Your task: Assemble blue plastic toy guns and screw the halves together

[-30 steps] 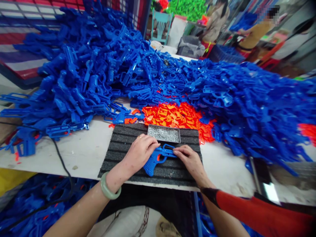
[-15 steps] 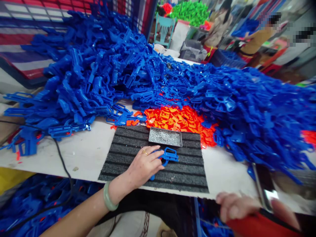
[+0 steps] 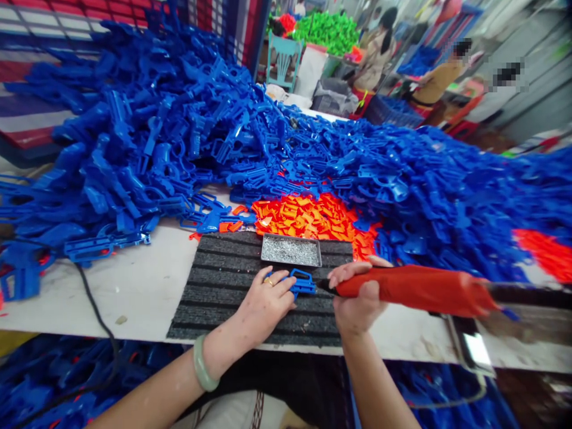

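On the dark ribbed mat [image 3: 201,298], my left hand [image 3: 266,304] lies over a blue toy gun [image 3: 304,282], its fingers curled on the grip end and holding it down. The frame end sticks out to the right. My right hand [image 3: 360,307] is wrapped around a red-covered electric screwdriver [image 3: 411,289], held nearly level with its black nose pointing left. That nose is close to the toy gun's right end; whether they touch, I cannot tell. Just behind the gun stands a shallow grey tray [image 3: 290,264] full of small silvery screws.
Big heaps of blue toy gun parts [image 3: 214,119] cover the back and right of the table. Small orange pieces [image 3: 308,217] lie behind the tray. A phone [image 3: 471,345] rests at the right edge, a black cable [image 3: 96,310] hangs at left. Other people [image 3: 440,77] are farther back.
My right hand has come up from the lower right and brought the screwdriver leftward to the toy gun. My left hand stays on the gun. The view has shifted slightly.
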`<state>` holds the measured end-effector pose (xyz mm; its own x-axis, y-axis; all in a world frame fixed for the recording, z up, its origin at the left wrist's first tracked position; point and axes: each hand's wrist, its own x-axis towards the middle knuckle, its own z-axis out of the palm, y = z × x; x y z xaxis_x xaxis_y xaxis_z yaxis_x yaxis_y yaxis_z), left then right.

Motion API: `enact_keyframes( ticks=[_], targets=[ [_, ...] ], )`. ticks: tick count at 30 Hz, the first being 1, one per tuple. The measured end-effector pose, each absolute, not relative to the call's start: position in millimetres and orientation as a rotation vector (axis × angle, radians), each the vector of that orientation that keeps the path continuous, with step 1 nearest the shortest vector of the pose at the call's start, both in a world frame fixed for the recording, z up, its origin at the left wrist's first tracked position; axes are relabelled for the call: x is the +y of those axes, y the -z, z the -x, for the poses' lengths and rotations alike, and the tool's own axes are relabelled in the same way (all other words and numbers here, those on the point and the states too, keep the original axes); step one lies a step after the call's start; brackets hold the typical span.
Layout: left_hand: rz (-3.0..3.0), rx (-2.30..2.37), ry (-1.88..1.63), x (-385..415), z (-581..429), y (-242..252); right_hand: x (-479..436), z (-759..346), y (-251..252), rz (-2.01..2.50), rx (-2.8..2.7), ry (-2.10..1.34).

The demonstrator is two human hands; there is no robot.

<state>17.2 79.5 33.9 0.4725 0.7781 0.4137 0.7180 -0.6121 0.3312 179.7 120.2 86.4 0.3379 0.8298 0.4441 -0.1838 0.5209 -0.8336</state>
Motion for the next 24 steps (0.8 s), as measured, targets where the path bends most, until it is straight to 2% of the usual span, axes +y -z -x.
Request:
enact_keyframes(
  ticks=[15, 19, 24],
  targets=[
    [-2.572, 1.327, -0.817, 80.2, -18.8, -32.1, 122.7, -188.3, -77.5, 0.645, -1.286, -0.883],
    [-2.513, 1.335, -0.893, 76.1, -18.5, -34.2, 106.9, -181.8, -92.1, 0.692, -1.133, -0.756],
    [-2.406, 1.451, -0.984, 59.9, -20.6, -40.4, 78.9, -171.5, -102.5, 0.657, -1.056, -0.904]
  ],
)
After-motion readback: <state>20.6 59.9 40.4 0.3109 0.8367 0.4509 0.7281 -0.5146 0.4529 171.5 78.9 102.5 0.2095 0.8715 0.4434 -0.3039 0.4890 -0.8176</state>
